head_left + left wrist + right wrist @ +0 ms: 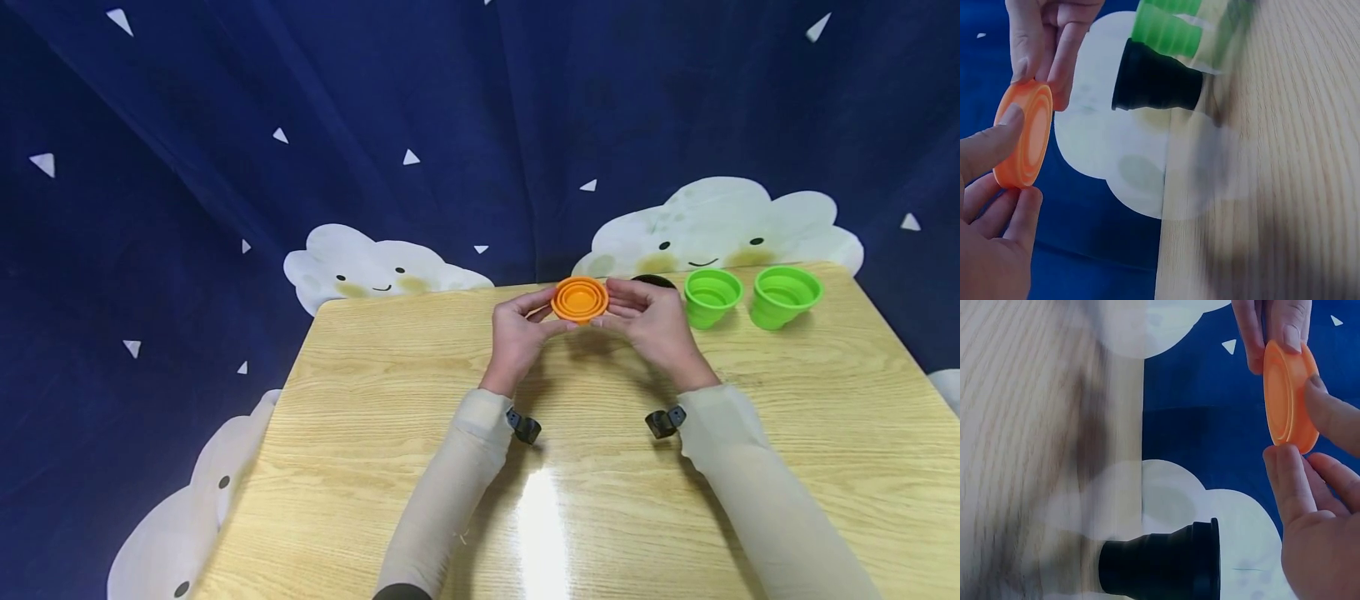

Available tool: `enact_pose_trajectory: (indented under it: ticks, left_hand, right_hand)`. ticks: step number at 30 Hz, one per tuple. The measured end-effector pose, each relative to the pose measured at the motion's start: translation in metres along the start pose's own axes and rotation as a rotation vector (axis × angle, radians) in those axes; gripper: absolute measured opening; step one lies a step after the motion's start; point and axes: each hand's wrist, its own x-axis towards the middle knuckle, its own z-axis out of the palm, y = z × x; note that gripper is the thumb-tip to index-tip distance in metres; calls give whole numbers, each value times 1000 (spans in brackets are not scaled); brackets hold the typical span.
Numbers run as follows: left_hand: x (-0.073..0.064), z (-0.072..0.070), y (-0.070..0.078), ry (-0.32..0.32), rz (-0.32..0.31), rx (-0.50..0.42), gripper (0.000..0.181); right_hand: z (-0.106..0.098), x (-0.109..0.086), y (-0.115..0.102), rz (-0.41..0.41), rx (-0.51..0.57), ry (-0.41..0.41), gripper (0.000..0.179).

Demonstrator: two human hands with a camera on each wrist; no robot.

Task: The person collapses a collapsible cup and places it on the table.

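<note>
An orange collapsible cup (580, 300), folded flat into concentric rings, is held up above the far part of the table between both hands. My left hand (519, 337) pinches its left edge, thumb on the near side and fingers behind. On the opposite edge, my right hand (657, 329) grips it with thumb and fingertips. In the left wrist view the flattened cup (1024, 134) appears nearly edge-on. A black collapsible cup (1163, 562) stands expanded on the table beyond the right hand, which mostly hides it in the head view.
Two expanded green collapsible cups (712, 297) (784, 297) stand in a row right of the black one, near the back edge of the wooden table (375, 417). A dark blue curtain (450, 108) with white clouds and triangles hangs behind. Each sleeve carries a small black wrist camera (525, 427).
</note>
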Motion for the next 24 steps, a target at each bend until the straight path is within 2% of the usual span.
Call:
enact_pose_trajectory:
  ticks: [2,7,14,17,24]
  left_hand:
    - [-1,1,1,8,3,37,54]
    - [1,4,-1,22,11,121,55]
    - [8,4,-27,40,-23,156,57]
    - [10,5,-34,49,-25,181,57]
    - [13,7,-48,65,-69,181,56]
  right_hand:
    - [0,-1,1,21,9,-6,54]
    - [-2,3,18,59,-3,-13,59]
    - [1,7,33,43,-90,24,57]
    - [3,8,35,44,-142,51,56]
    - [10,6,39,106,-249,86,55]
